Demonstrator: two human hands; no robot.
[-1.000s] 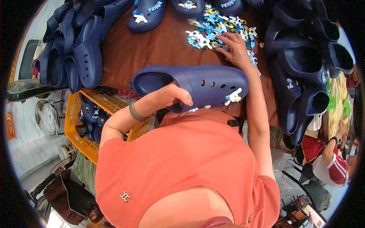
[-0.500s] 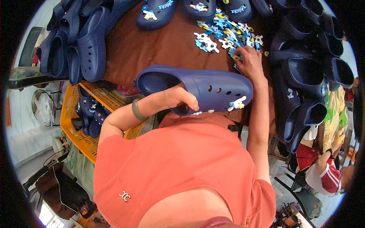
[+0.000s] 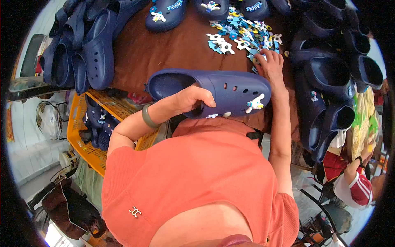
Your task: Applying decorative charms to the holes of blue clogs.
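Observation:
A navy clog [image 3: 236, 88] lies sideways in front of my chest, its toe to the right. My left hand [image 3: 195, 99] is closed on its upper by the foot opening, thumb on the outside. A white charm [image 3: 256, 103] with yellow and blue bits is fixed near the toe, and more charms [image 3: 224, 114] show along the lower edge. Beyond the clog, my right hand [image 3: 271, 68] reaches to the near edge of a pile of small shoe charms [image 3: 242, 35], white, blue and yellow. Its fingers are curled together; what they hold is mostly hidden.
Plain navy clogs [image 3: 98, 53] are stacked at the left, others [image 3: 329, 78] at the right. Decorated clogs [image 3: 164, 16] line the far side of the brown cloth [image 3: 135, 57]. A yellow crate [image 3: 88, 154] holding clogs stands low left. Another person [image 3: 356, 183] is at the far right.
My right hand has shifted slightly, its fingers still curled at the pile's near edge. The clog in my left hand has moved a little to the left.

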